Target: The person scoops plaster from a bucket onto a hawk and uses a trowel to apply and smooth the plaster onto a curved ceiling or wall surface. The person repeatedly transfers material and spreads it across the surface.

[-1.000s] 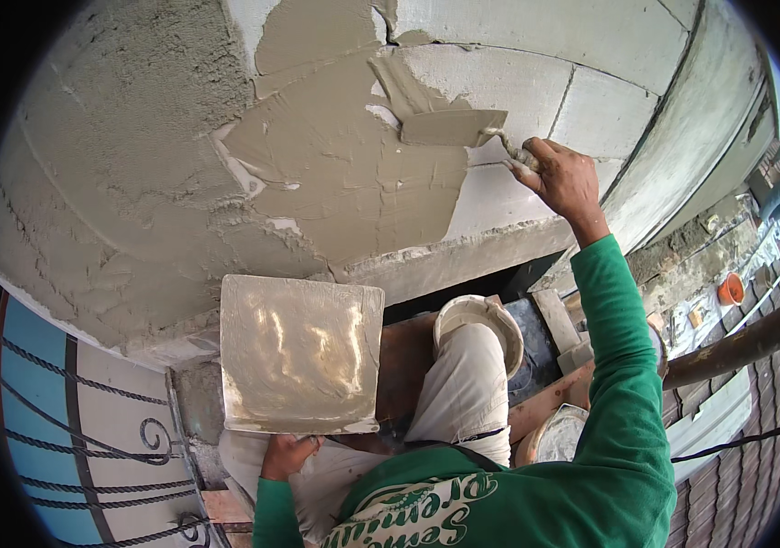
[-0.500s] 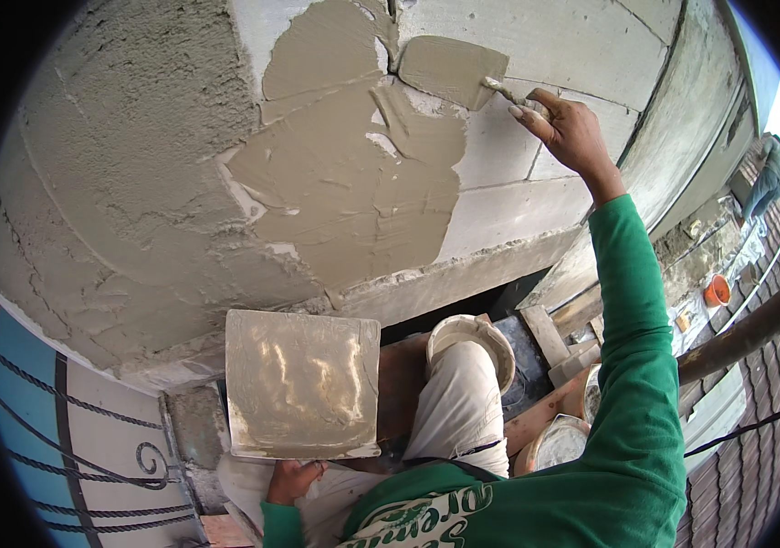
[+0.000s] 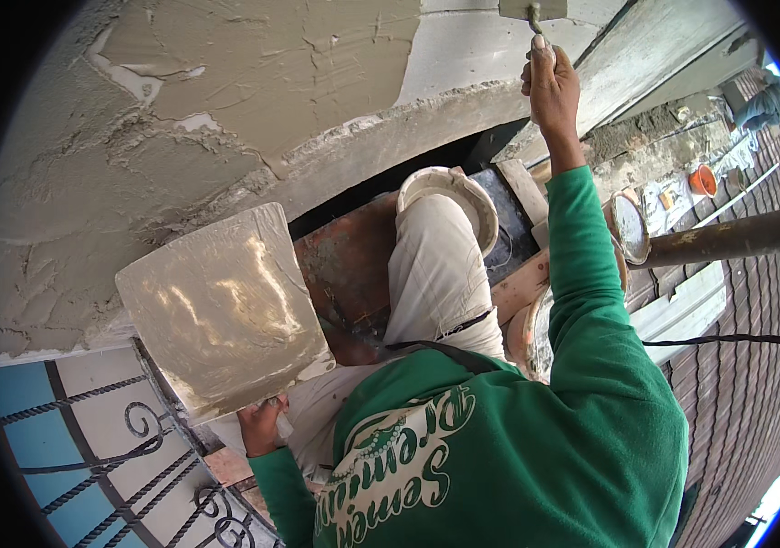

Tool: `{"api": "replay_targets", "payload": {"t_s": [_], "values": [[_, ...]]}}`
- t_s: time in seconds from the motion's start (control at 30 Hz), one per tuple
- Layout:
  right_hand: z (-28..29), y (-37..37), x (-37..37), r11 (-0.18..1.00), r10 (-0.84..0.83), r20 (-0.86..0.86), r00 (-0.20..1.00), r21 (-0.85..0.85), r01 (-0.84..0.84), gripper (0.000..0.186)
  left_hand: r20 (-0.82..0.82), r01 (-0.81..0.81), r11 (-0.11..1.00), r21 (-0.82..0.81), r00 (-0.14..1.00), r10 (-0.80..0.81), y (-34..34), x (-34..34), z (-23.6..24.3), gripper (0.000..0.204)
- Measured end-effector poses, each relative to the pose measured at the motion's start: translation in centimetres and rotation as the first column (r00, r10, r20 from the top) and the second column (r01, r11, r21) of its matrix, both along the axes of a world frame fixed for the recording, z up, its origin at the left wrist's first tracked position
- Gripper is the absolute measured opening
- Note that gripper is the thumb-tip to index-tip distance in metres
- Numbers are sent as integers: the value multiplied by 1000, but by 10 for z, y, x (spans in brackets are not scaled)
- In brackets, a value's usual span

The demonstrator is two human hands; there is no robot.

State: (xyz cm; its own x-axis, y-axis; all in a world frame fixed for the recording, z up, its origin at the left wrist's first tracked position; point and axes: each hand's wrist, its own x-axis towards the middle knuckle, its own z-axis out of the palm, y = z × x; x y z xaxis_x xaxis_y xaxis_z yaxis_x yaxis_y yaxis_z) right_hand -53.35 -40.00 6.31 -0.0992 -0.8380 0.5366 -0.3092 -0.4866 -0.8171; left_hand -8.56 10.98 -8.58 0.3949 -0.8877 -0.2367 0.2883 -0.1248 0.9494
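My right hand (image 3: 553, 99) is closed on the handle of a trowel (image 3: 534, 10), stretched out to the upper right by the wall's pale blocks (image 3: 472, 55). The picture's top edge cuts off most of the trowel blade. My left hand (image 3: 263, 426) grips a square plasterer's hawk (image 3: 196, 395) at its near edge; the grip is partly hidden beneath it. A thin, wet, grey-brown layer of mortar (image 3: 216, 310) coats the hawk. Left of the bare blocks, smooth wet mortar (image 3: 271, 73) covers the wall, with a rougher coat (image 3: 61, 201) farther left.
A mortar-smeared bucket (image 3: 490, 228) stands by my knee, with more buckets (image 3: 627, 228) beyond my right arm. A dark pole (image 3: 737, 233) crosses at right above roof tiles (image 3: 737, 411). Wrought-iron bars (image 3: 125, 457) lie lower left. Another person (image 3: 764, 105) is far right.
The view has shifted, and the wall sits higher in it. My right hand with the trowel has come away from the mortar patch. The hawk has turned and tilted toward the left.
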Motion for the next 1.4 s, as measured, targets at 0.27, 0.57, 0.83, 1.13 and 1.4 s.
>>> {"api": "replay_targets", "payload": {"t_s": [0.27, 0.57, 0.83, 1.13, 1.4], "values": [[-109, 72, -76, 845, 152, -868, 473, 362, 393, 50, 45, 14, 996, 89, 999, -18, -1, 23, 4, 42], [-194, 55, -65, 950, 305, -918, -252, 273, 152, 18, 101, 117, 992, 54, 987, -122, -38, -5, 34, 33], [-273, 29, -14, 904, 425, -766, -482, 382, 190, 22, 171, 147, 969, 199, 968, -182, -40, -19, 47, 35], [-284, 36, -47, 675, 736, -657, -161, 698, 238, 40, 124, 82, 969, 232, 986, -113, -42, -27, 50, 31], [-297, 63, -50, 587, 793, -609, 15, 769, 254, 52, 146, 161, 956, 244, 969, -200, -72, -51, 61, 31]]}}
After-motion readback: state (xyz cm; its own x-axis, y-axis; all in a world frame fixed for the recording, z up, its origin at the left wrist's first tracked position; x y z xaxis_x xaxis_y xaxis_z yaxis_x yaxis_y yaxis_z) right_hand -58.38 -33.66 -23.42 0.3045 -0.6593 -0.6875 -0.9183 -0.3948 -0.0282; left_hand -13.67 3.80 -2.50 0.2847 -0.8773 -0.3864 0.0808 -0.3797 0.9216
